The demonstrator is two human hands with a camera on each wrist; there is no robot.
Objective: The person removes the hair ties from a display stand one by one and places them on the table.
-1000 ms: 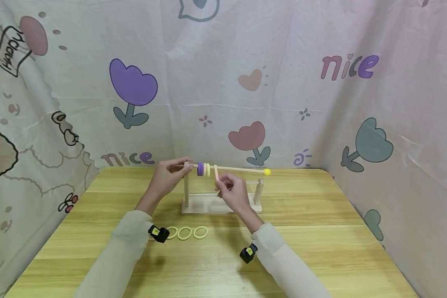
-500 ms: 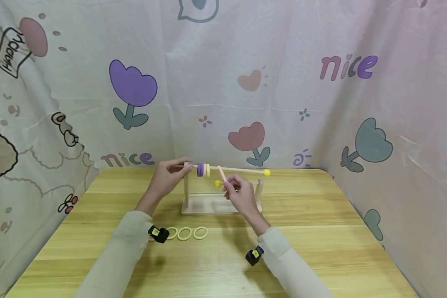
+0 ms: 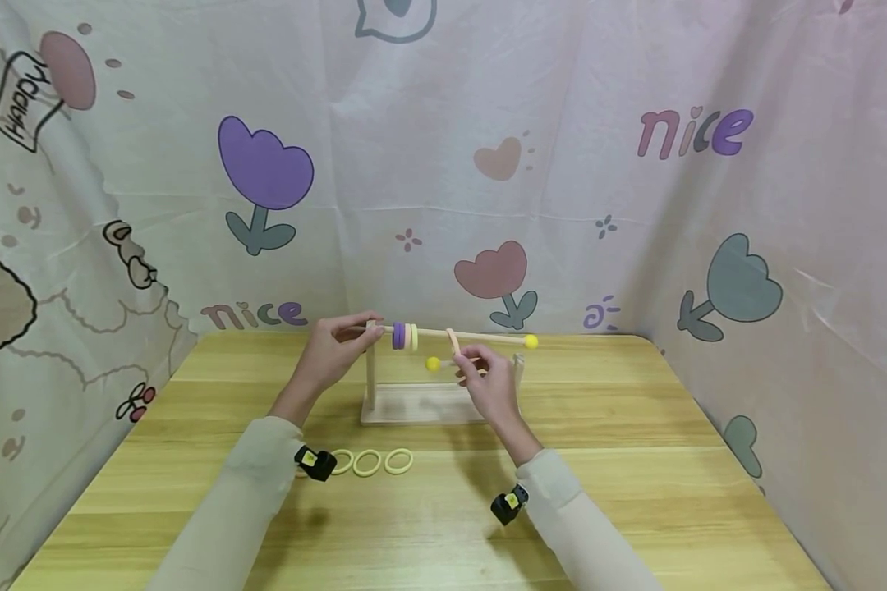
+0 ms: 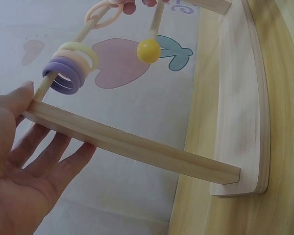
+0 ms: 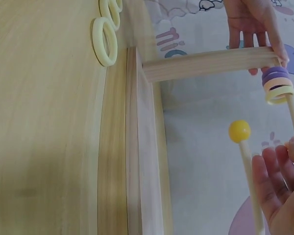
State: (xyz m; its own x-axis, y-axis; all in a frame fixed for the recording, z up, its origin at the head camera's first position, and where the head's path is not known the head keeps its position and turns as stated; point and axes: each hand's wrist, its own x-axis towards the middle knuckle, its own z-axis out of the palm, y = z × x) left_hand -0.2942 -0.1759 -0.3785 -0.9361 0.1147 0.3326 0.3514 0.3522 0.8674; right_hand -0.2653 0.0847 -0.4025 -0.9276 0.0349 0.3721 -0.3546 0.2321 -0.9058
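Left hand (image 3: 328, 355) at left end of upper rod (image 3: 488, 336), thumb and fingers pinching top of left post (image 4: 132, 139). Right hand (image 3: 494, 390) farther right, pinching peach ring (image 3: 453, 341) around same rod. Between hands, near left: purple rings (image 3: 398, 336), second peach ring, pale yellow ring (image 3: 414, 337). Yellow ball (image 3: 432, 364) just left of right fingertips.

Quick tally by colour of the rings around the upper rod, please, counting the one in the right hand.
Purple rings: 2
Peach rings: 2, one of them pinched by the right hand
Pale yellow ring: 1
Total: 5
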